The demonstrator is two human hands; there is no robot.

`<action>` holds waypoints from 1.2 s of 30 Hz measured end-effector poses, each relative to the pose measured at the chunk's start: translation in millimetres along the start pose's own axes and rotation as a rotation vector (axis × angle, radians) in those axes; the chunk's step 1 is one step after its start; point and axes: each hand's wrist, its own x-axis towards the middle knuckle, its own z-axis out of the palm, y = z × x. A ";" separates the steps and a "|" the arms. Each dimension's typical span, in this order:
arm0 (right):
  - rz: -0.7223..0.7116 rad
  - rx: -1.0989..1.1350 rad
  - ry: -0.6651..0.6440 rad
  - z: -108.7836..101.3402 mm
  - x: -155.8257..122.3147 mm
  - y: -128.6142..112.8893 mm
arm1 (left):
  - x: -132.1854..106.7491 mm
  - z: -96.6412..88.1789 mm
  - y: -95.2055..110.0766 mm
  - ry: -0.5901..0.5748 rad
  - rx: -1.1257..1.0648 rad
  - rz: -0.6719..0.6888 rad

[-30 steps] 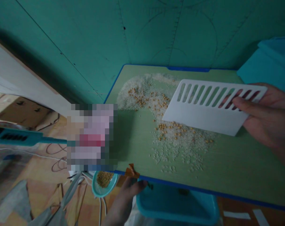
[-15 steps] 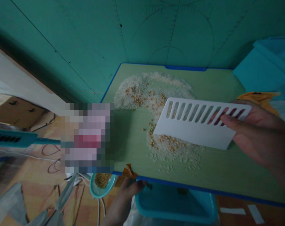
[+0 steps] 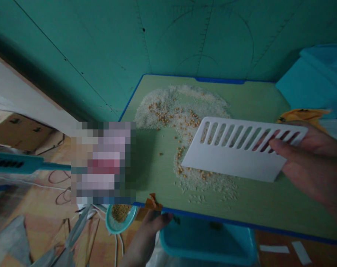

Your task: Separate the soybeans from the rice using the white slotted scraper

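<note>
My right hand (image 3: 310, 159) grips a white slotted plastic scraper (image 3: 232, 159) by its right end, thumb on top. The scraper is tilted over a pile of white rice grains (image 3: 154, 102) and covers part of it; whether its lower edge touches the board cannot be made out. Tan beans (image 3: 164, 118) lie mixed through the rice. At the board's front edge, my left hand (image 3: 146, 235) is closed at the left rim of a blue basin (image 3: 207, 256), thumb over the rim. Its other fingers are mostly hidden.
The rice lies on a pale green board (image 3: 268, 200) with blue edging. A blue bin (image 3: 310, 78) and an orange cloth (image 3: 301, 115) are at the right. Below the left front corner, a round bowl (image 3: 108, 224) holds brown grains. A pixelated patch covers the left side.
My right hand has drawn the scraper slightly right and toward me. One loose bean has shifted left across the board. My left hand has stayed in place.
</note>
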 end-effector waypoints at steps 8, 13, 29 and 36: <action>0.027 0.004 -0.040 -4.6 -5.2 6.6 | -1.2 1.7 1.4 0.005 0.005 0.008; -0.002 0.011 -0.044 -6.6 -10.1 8.8 | 0.1 0.1 0.0 0.003 0.002 0.002; 0.115 -0.004 0.001 -9.7 -23.2 15.5 | -1.1 2.3 1.6 -0.004 -0.034 0.004; 0.146 -0.010 0.035 -11.4 -30.2 18.0 | -1.5 5.7 2.8 -0.001 -0.043 0.001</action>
